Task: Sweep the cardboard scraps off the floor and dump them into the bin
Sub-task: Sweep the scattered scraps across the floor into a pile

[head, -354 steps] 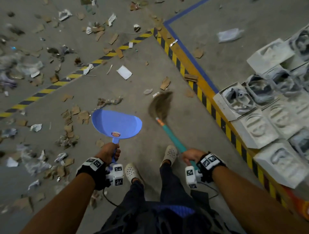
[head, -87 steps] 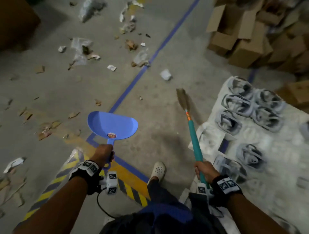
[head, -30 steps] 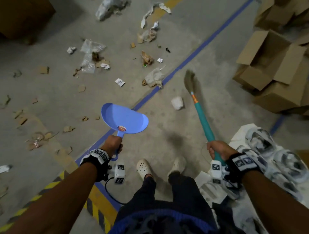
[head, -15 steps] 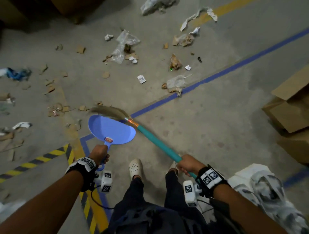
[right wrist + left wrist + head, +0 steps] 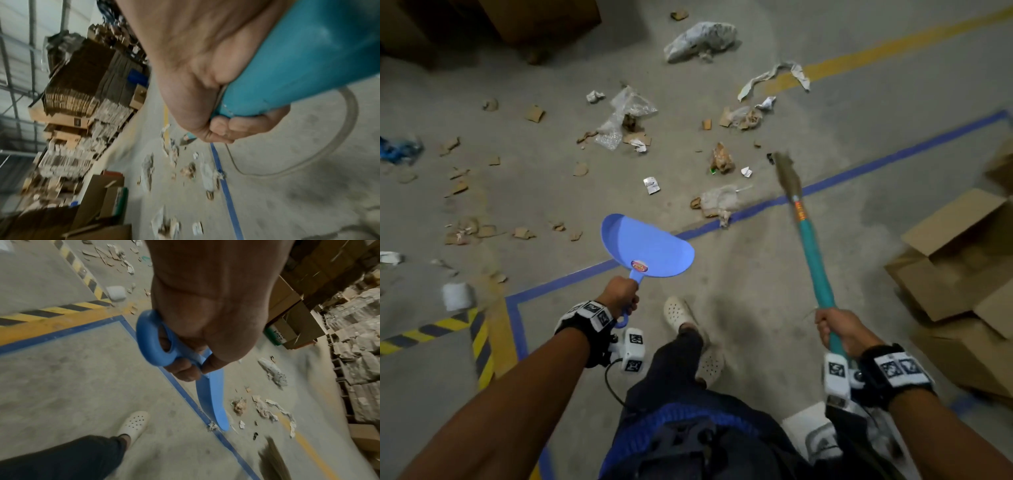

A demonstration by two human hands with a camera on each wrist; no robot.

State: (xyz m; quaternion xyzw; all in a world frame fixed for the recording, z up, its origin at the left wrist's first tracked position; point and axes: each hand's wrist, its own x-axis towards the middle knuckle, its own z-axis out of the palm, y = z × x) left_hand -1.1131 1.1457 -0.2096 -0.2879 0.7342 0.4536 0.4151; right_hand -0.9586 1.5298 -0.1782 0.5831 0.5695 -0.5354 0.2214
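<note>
My left hand [image 5: 619, 296] grips the handle of a blue plastic dustpan [image 5: 645, 248], held level above the floor; the pan looks empty. In the left wrist view the fingers [image 5: 186, 371] curl round the dustpan [image 5: 211, 391] handle. My right hand [image 5: 840, 330] grips the teal handle of a broom [image 5: 813, 253], its brush head [image 5: 787, 174] raised ahead near the blue floor line. The right wrist view shows the broom handle [image 5: 298, 65] in my fist. Cardboard scraps [image 5: 635, 137] and paper bits [image 5: 717, 202] lie scattered on the concrete ahead. No bin is in view.
Open cardboard boxes [image 5: 959, 260] stand at the right. A blue floor line [image 5: 859, 171] and a yellow-black hazard stripe [image 5: 479, 346] cross the floor. A white foam block [image 5: 457, 296] lies at left. More scraps [image 5: 469, 229] lie far left. My white shoe [image 5: 678, 313] is below the dustpan.
The broom head has swung from the left, over the dustpan, round to the right and forward. The view has shifted so the litter lies straight ahead; both hands keep their grips.
</note>
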